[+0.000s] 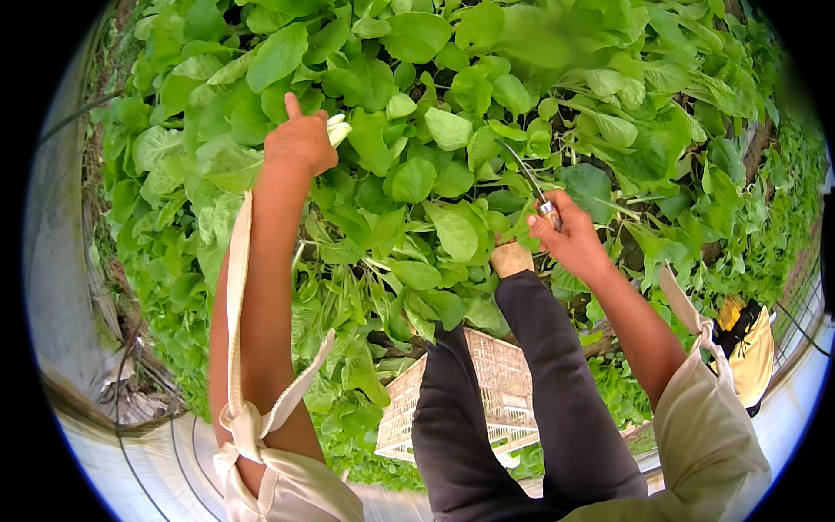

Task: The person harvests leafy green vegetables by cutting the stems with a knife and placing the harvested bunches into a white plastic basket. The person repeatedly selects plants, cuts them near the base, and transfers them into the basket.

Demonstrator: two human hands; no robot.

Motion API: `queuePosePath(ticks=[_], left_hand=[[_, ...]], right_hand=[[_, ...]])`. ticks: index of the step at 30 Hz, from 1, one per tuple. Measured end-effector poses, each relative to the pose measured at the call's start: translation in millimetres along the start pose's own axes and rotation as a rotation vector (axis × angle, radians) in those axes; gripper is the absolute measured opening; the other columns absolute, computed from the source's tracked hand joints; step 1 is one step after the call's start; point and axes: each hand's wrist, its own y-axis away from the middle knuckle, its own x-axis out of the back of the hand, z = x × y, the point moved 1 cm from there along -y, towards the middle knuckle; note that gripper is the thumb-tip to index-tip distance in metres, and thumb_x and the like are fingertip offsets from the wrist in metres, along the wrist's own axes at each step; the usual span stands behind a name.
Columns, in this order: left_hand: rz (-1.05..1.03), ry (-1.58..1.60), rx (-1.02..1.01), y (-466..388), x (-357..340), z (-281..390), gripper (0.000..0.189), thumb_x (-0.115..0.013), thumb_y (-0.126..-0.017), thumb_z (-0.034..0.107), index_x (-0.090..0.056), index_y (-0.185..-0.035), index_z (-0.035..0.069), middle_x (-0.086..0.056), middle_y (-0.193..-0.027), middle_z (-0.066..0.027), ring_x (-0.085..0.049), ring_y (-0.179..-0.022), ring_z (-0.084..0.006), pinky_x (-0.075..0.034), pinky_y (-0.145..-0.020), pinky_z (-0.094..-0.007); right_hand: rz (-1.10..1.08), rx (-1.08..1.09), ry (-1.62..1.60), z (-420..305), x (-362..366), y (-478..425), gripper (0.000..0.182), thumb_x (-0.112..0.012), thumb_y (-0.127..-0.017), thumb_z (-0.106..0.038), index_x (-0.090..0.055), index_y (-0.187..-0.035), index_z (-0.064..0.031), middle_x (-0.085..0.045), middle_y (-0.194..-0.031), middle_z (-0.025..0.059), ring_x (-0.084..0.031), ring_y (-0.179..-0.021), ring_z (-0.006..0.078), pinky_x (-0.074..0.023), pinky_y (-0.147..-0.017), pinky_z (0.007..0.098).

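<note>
At the upper left, my left hand (301, 138) is closed around leafy greens; their pale cut-looking stem ends (338, 130) stick out on its right side, and its index finger points away from me. Large green leaves (225, 163) spread to the left below that hand. My right hand (569, 230) grips the wooden handle (549, 214) of a sickle with a metal collar. Its thin curved blade (520, 164) reaches up and left among the leaves of the standing greens (412, 179); the tip lies close to foliage.
A pale plastic crate (499, 378) stands behind my dark-trousered legs (554, 352). My foot (512, 258) is among the plants below the sickle. Dense leafy greens cover the bed. At the left runs plastic sheeting (59, 215); at the right another person (750, 352) is partly visible.
</note>
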Motion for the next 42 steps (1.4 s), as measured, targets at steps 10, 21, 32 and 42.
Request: queuePosePath(ticks=[10,21,32,42], left_hand=[[0.071,0.025,0.137,-10.2,-63.2,-76.7,0.056,-0.066,-0.061,0.021,-0.047,-0.114,0.015,-0.023,-0.138,-0.0045,-0.054,-0.098,-0.0254,-0.046,-0.080,-0.0362],[0.143,0.140,0.088,-12.3,-91.1,-109.3,0.053,-0.065,-0.062,0.020,-0.048,-0.112,0.015,-0.024,-0.138,-0.0020,-0.054,-0.099,-0.0246,-0.045,-0.081,-0.0357],[0.177,0.236,0.044,-15.1,-99.6,-122.6,0.046,-0.061,-0.062,0.017,-0.052,-0.106,0.011,-0.028,-0.136,-0.0056,-0.055,-0.097,-0.0255,-0.046,-0.079,-0.0355],[0.268,0.268,0.002,-11.2,-113.7,-119.0,0.040,-0.061,-0.061,0.015,-0.051,-0.099,0.010,-0.027,-0.136,-0.0066,-0.057,-0.090,-0.0282,-0.047,-0.075,-0.0371]], right_hand=[[-0.242,0.142,-0.020,-72.5,-67.0,-67.7,0.025,-0.053,-0.082,-0.022,-0.049,-0.097,-0.0029,-0.054,-0.063,0.0077,-0.053,-0.049,0.0142,-0.0424,-0.047,0.0284],[-0.297,-0.052,0.265,-125.9,-139.2,-150.1,0.029,-0.045,-0.084,-0.030,-0.052,-0.095,-0.0038,-0.058,-0.083,0.0133,-0.058,-0.067,0.0222,-0.0468,-0.056,0.0329],[-0.187,-0.023,0.412,-153.7,-166.3,-209.1,0.031,-0.042,-0.085,-0.031,-0.052,-0.091,-0.0022,-0.058,-0.072,0.0121,-0.055,-0.055,0.0225,-0.0459,-0.053,0.0343],[-0.030,-0.049,-0.077,-134.8,-146.3,-215.6,0.028,-0.046,-0.086,-0.027,-0.046,-0.097,-0.0012,-0.049,-0.070,0.0057,-0.045,-0.049,0.0128,-0.0400,-0.042,0.0277]])
